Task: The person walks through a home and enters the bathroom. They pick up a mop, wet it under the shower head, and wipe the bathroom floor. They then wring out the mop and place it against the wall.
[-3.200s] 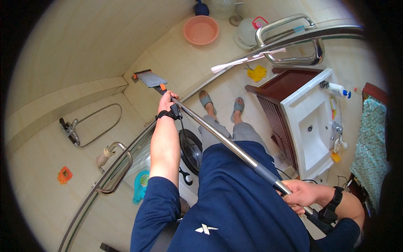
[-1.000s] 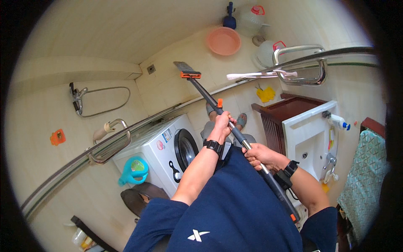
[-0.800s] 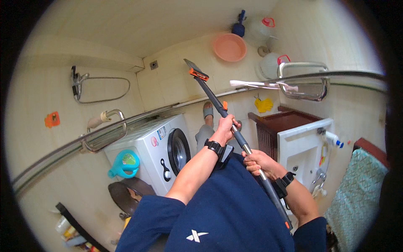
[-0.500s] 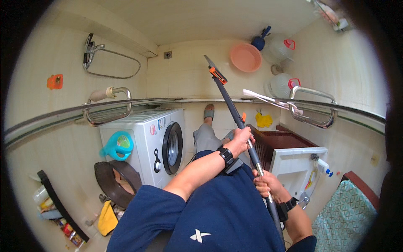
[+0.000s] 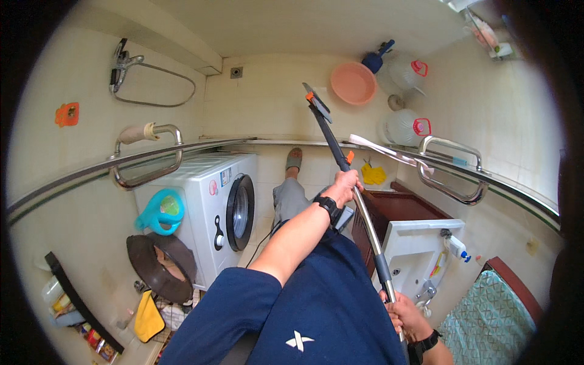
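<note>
A boxy white washing machine point(image 5: 204, 213) with a round dark door is seen at left, a white basin point(image 5: 420, 255) at right. A long metal pole point(image 5: 356, 204) with a flat head near the tiled wall is held slanted: the left hand point(image 5: 345, 187), arm stretched out, is wrapped around mid-shaft, the right hand point(image 5: 406, 313) clamped on the lower end. A small orange square tag point(image 5: 67, 114) is stuck on the left wall.

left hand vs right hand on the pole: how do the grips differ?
The left hand is wrapped round the bare metal of the long-handled squeegee, about midway up, with the arm stretched out. The right hand clasps the pole's near end, just below the grey sleeve, close to the body. Both wear a black wristband, and both are closed round the pole.
</note>
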